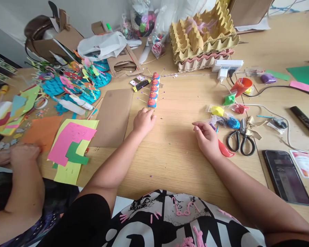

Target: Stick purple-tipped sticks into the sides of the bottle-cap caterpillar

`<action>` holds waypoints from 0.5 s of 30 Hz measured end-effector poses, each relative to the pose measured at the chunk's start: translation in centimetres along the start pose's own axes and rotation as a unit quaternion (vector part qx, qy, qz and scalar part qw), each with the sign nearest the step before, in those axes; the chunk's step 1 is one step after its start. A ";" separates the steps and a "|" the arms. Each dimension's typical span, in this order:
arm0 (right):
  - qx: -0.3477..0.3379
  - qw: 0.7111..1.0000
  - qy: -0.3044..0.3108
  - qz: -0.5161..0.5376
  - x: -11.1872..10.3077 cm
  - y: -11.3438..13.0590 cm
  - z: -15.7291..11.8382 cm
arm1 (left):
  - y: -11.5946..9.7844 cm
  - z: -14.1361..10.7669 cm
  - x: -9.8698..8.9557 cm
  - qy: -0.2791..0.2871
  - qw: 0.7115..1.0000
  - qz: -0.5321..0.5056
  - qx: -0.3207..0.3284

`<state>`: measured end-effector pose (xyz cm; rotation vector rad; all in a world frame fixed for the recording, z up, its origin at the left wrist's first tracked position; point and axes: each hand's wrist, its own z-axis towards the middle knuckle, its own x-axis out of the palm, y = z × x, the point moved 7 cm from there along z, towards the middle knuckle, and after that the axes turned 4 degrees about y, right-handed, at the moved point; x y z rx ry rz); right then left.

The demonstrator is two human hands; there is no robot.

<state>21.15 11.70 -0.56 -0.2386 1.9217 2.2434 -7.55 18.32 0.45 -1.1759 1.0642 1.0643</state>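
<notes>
A narrow strip of egg carton painted blue and red [153, 91], with purple-tipped sticks poking out on both sides, lies on the wooden table [175, 164]. Just below its near end is my left hand [144, 121], its fingers curled and pressed together; whether anything small is between them cannot be made out. My right hand [206, 137] rests on its side farther right, loosely curled, thumb and fingers apart with nothing between them. Beside it lie a red object [225, 149], black-handled scissors [239, 141] and small bags of coloured clay [217, 110].
Brown cardboard [113, 116] and coloured paper [74, 145] lie left; another person's hand [24, 152] rests beyond. Egg trays [203, 37] are stacked at the back, near a power strip [228, 64]. A phone [287, 176] lies right. Blue crafts [54, 87] stand at back left.
</notes>
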 end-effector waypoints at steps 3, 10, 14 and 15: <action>-0.001 1.000 0.004 0.003 0.1 -0.1 -0.1 | -1.4 -0.7 -0.1 -0.008 0.996 -0.045 0.077; -0.010 1.000 -0.010 0.012 0.0 -0.1 0.0 | -2.8 -2.3 0.1 0.018 0.983 -0.058 0.174; -0.022 0.999 -0.029 0.022 -0.5 0.1 0.0 | -5.4 -4.0 2.8 0.120 0.977 -0.002 0.175; -0.025 0.999 -0.034 0.025 -0.7 0.1 -0.1 | -6.7 -4.8 3.3 0.131 0.971 -0.003 0.200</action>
